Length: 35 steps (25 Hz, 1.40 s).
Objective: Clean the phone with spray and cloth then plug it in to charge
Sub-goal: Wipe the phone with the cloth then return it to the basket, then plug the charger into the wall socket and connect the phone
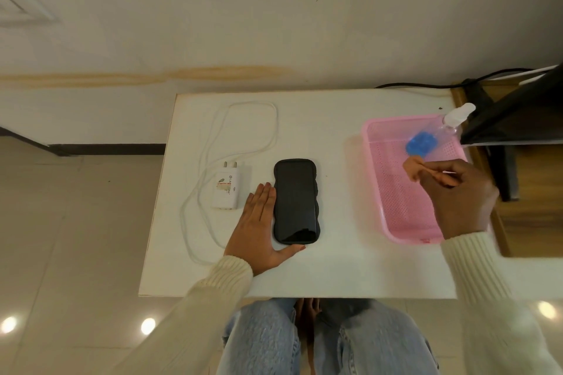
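A black phone (297, 201) in a wavy case lies screen up in the middle of the white table (335, 268). My left hand (259, 228) lies flat against the phone's left edge, thumb along its bottom end. To the left sit a white charger plug (228, 190) and its looped white cable (213, 143). At the right, a pink mesh tray (393, 192) holds a clear spray bottle (447, 125) with a blue label. My right hand (460, 195) is over the tray and pinches a small tan cloth (419, 168).
A black monitor stand (511, 119) and a dark cable (426, 85) sit on a wooden desk at the right, close behind the tray. A cream wall rises beyond the table. My knees in jeans (320, 338) are under the table's front edge.
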Motion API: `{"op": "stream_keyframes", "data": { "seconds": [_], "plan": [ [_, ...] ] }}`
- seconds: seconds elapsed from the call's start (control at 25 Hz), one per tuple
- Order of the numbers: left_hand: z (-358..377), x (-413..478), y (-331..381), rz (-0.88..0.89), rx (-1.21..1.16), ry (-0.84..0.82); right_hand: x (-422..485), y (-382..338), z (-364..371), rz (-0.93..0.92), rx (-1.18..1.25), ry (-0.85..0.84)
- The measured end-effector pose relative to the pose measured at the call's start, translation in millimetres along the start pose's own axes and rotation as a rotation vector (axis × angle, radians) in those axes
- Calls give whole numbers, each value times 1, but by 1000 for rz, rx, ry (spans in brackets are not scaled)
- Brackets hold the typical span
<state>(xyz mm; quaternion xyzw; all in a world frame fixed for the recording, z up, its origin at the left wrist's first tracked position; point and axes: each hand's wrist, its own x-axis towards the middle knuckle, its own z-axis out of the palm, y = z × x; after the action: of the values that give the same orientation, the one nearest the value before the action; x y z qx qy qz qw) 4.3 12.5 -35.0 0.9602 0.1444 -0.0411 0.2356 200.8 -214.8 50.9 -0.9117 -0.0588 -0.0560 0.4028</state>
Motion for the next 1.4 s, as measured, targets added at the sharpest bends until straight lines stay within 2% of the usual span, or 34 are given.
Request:
{"op": "stream_keyframes", "data": {
  "seconds": [0.36,0.76,1.0,1.08,1.2,1.32,1.4],
  "plan": [
    [3,-1,-4,-6,-7,-20,7,16,24,-23,-307,-216],
    [3,-2,-3,-8,-19,-9,4,16,27,-28,-472,-241],
    [-6,-3,1,32,15,16,-19,-20,18,-226,-397,-169],
    [-5,-3,1,-3,-55,53,-39,-46,22,-289,-284,-155],
    [-4,2,1,-71,-194,91,-67,-83,41,-345,-43,-236],
    [-11,9,7,-221,-391,182,-84,-105,63,-320,83,-290],
    [-13,7,12,-231,-428,251,-91,-111,74,-288,109,-312]
  ]
}}
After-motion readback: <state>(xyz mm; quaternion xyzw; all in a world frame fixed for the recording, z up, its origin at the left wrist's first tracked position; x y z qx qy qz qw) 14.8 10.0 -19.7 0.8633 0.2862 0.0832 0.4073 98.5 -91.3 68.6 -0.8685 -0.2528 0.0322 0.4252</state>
